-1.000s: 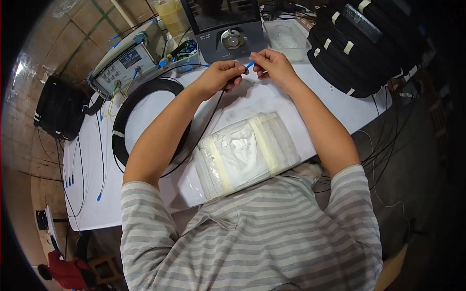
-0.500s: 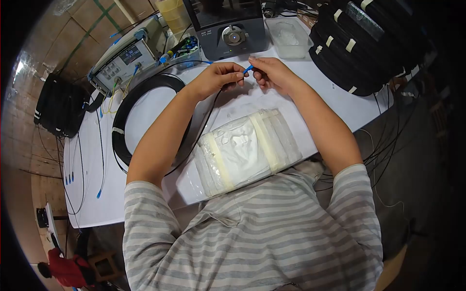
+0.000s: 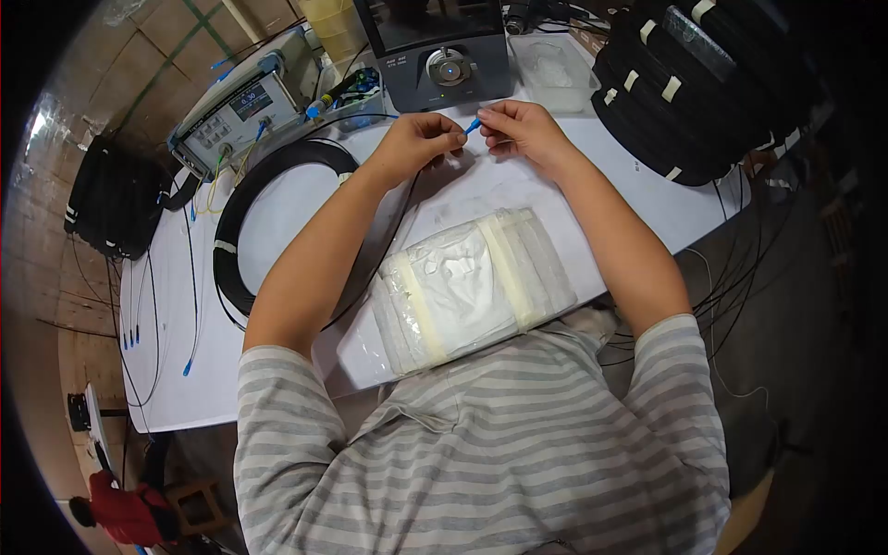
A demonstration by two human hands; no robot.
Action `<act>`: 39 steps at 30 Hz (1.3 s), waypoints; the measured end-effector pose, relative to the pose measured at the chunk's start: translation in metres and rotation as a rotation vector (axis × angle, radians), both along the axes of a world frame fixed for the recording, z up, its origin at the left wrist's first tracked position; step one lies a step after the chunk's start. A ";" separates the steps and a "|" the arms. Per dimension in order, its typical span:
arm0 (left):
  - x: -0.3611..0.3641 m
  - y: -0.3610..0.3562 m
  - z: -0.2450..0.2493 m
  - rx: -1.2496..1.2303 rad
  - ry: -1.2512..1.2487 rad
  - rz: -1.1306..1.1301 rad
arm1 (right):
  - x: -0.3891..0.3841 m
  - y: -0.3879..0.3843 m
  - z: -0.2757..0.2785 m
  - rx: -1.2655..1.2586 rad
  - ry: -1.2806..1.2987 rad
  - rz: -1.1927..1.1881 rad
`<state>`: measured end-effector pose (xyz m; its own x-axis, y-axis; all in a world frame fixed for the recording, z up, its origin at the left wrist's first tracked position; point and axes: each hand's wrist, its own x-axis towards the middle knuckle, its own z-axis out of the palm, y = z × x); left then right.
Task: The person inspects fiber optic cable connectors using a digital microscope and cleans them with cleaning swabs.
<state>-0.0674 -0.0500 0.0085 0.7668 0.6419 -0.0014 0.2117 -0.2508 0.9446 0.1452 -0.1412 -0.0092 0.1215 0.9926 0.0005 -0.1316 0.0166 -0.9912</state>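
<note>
Between my hands, above the far part of the table, is a small blue fiber-optic connector [image 3: 473, 125]. My left hand [image 3: 421, 146] is closed in a pinch at its lower left end, next to the black cable [image 3: 400, 217]. My right hand [image 3: 525, 134] pinches the upper right end with thumb and forefinger, the other fingers curled. The fingertips hide both ends of the connector. A coil of black cable [image 3: 228, 213] lies on the table, partly under my left forearm. Nearer to my body sits a plastic-wrapped white pad [image 3: 453, 287] with pale tape bands.
Ahead stands a dark device with a screen and a round port [image 3: 449, 69]. A test meter [image 3: 245, 106] and a bin of small parts [image 3: 361, 92] are at left. Stacked cable coils [image 3: 684, 102] and a clear tub [image 3: 553, 74] stand at right. A person in red [image 3: 129, 509] is far left.
My hands and the blue connector have moved slightly away from my body, toward the device. Both hands keep their pinch.
</note>
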 end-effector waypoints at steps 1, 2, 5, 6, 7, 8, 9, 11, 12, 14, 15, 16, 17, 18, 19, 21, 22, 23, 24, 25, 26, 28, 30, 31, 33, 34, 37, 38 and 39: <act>0.000 0.001 -0.001 -0.015 -0.004 0.009 | 0.000 0.001 -0.001 0.017 0.002 0.005; -0.001 0.003 -0.002 -0.021 -0.019 -0.008 | -0.001 0.002 -0.003 0.035 0.005 0.009; -0.001 0.006 -0.005 -0.026 -0.050 -0.050 | -0.003 0.001 -0.002 0.103 -0.093 0.002; -0.001 0.007 -0.007 -0.021 -0.049 -0.057 | -0.005 0.000 -0.001 0.128 -0.142 -0.004; -0.001 0.007 -0.007 -0.016 -0.048 -0.063 | -0.007 0.000 -0.002 0.147 -0.168 -0.016; -0.001 0.007 -0.007 -0.014 -0.045 -0.062 | -0.008 0.001 -0.003 0.166 -0.194 -0.029; -0.001 0.007 -0.007 -0.012 -0.042 -0.061 | -0.009 0.001 -0.004 0.185 -0.219 -0.041; -0.002 0.006 -0.005 -0.027 -0.039 -0.057 | -0.006 0.006 -0.005 0.201 -0.206 -0.066; -0.002 0.007 -0.003 -0.043 -0.039 -0.054 | -0.004 0.007 -0.006 0.209 -0.200 -0.077; -0.001 0.007 -0.001 -0.060 -0.048 -0.057 | -0.003 0.006 -0.002 0.194 -0.172 -0.085; -0.001 0.007 -0.001 -0.061 -0.056 -0.063 | -0.003 0.005 0.000 0.186 -0.159 -0.089; -0.001 0.006 -0.001 -0.063 -0.064 -0.068 | -0.003 0.004 -0.001 0.189 -0.155 -0.077; -0.001 0.006 -0.002 -0.043 -0.065 -0.071 | -0.003 0.004 -0.002 0.193 -0.149 -0.064; -0.002 0.005 -0.002 -0.022 -0.066 -0.073 | -0.004 0.004 -0.003 0.198 -0.142 -0.052; -0.002 0.006 -0.003 -0.001 -0.066 -0.075 | -0.005 0.003 -0.003 0.190 -0.156 -0.041; -0.003 0.009 -0.005 -0.028 -0.074 -0.089 | -0.007 0.000 -0.002 0.172 -0.183 -0.024; -0.003 0.008 -0.005 -0.043 -0.077 -0.096 | -0.007 -0.001 -0.002 0.170 -0.194 -0.008; -0.003 0.008 -0.005 -0.059 -0.082 -0.097 | -0.007 -0.001 -0.003 0.168 -0.206 0.008; -0.003 0.009 -0.004 -0.074 -0.088 -0.098 | -0.007 -0.001 -0.003 0.167 -0.218 0.024; -0.003 0.009 -0.003 -0.091 -0.093 -0.099 | -0.008 -0.002 -0.001 0.148 -0.203 0.016; -0.002 0.009 -0.003 -0.067 -0.099 -0.080 | -0.009 -0.004 0.002 0.128 -0.188 0.008; -0.001 0.009 -0.003 -0.019 -0.109 -0.040 | -0.012 -0.004 0.002 0.110 -0.160 -0.010; 0.000 0.009 -0.003 0.010 -0.135 -0.018 | -0.013 -0.001 0.001 0.115 -0.132 -0.033; 0.000 0.008 -0.003 0.024 -0.147 -0.007 | -0.014 -0.001 0.000 0.142 -0.130 -0.039; 0.000 0.007 -0.002 0.016 -0.141 -0.002 | -0.016 -0.001 -0.001 0.197 -0.127 -0.051; 0.001 0.007 -0.002 0.011 -0.136 -0.001 | -0.016 -0.001 -0.001 0.199 -0.138 -0.053; 0.001 0.007 -0.002 0.049 -0.118 0.002 | -0.015 -0.001 -0.001 0.204 -0.163 -0.050; 0.001 0.007 -0.003 0.035 -0.125 -0.005 | -0.014 0.000 -0.001 0.204 -0.162 -0.040; 0.000 0.008 -0.004 0.021 -0.132 -0.011 | -0.013 0.000 0.000 0.204 -0.162 -0.030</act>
